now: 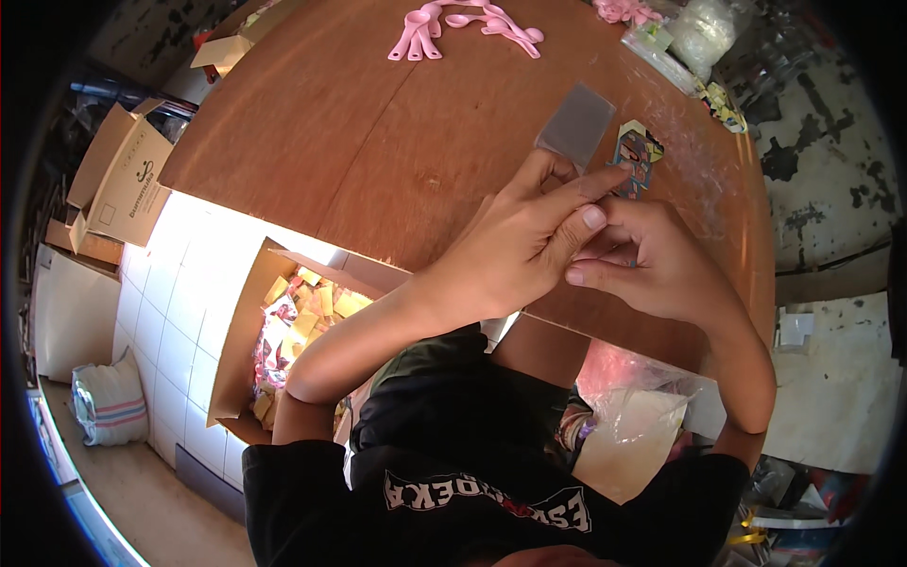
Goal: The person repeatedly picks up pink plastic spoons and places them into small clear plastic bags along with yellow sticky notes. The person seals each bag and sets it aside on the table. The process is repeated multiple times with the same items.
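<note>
Over the right part of the wooden table (406, 142), my two hands meet with their fingers drawn together. My left hand (529, 231) is closed, thumb and index finger pinching, and its index fingertip overlaps a small colourful patterned piece (652, 146). My right hand (652, 250) is closed too, its thumb bent in below the left thumb. Whatever sits between the fingers is hidden. The patterned piece shows just beyond the fingertips; I cannot tell if it is held or lies on the table. A flat grey rectangular piece (578, 123) is just past my left knuckles.
Pink measuring spoons (416, 36) lie at the far edge. Clear plastic bags (704, 38) and another patterned piece (723, 106) are at the far right. Below the table's left edge stands an open carton (236, 354) full of yellow pieces (307, 321). Another cardboard box (132, 180) stands farther left.
</note>
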`<state>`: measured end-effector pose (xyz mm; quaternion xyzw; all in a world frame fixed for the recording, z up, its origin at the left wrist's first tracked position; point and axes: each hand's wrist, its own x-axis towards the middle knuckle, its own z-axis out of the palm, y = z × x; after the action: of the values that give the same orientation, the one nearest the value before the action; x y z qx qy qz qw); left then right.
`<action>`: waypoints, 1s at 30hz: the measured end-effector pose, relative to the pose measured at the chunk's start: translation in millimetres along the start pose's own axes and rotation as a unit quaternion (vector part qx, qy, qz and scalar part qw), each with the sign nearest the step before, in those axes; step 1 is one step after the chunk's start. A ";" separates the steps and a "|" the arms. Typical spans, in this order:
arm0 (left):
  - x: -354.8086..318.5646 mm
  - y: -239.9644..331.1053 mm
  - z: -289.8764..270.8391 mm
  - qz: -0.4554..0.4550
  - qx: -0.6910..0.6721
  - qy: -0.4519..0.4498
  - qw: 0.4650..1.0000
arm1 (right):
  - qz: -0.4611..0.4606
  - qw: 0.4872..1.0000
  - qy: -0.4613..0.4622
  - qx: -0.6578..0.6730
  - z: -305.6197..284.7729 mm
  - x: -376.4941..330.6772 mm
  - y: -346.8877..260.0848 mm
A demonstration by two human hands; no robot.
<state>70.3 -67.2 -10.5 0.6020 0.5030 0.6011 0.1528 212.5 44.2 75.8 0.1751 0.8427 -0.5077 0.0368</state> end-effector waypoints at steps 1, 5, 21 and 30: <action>0.7 -0.7 2.1 0.000 -0.001 0.000 1.000 | 0.001 1.000 0.000 0.000 2.0 1.1 3.3; 2.9 -3.7 -1.2 0.020 -0.003 -0.001 1.000 | -0.036 0.988 0.062 -0.134 7.8 8.9 5.0; -43.4 -13.5 -47.4 -0.215 -0.126 0.078 0.965 | -0.115 0.922 0.279 -0.242 -103.9 211.2 86.6; -41.5 -17.2 -48.6 -0.226 -0.118 0.063 0.965 | 0.041 0.874 0.350 -0.336 -133.6 326.8 90.2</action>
<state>29.8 -112.7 -36.6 0.4112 0.5601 0.6426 0.3229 -47.9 282.7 -14.3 0.3524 0.9126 -0.0977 -0.1831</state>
